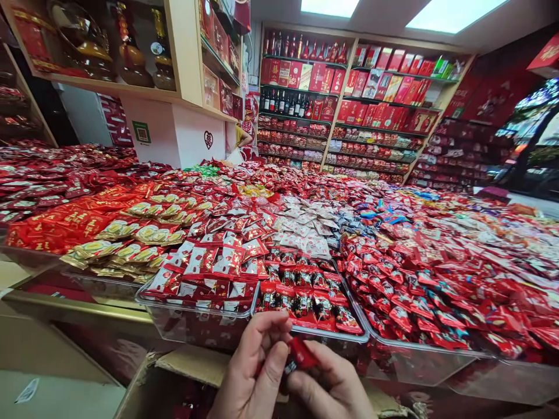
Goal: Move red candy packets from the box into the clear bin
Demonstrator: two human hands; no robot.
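Small glossy red-and-black packet above open brown cardboard box. Right hand pinches it; left hand half-curled alongside, hold unclear. Risk: light pinch slips, packet drops boxward.

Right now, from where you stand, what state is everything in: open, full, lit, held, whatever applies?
Left hand: fingers curled, thumb against the packet
Right hand: pinching the packet
Packet: held up between both hands; sealed or torn, cannot tell
Box: open, flaps spread
Tray just ahead: uncovered, filled with packets
Bottles: upright on the back shelves
Ceiling lights: lit
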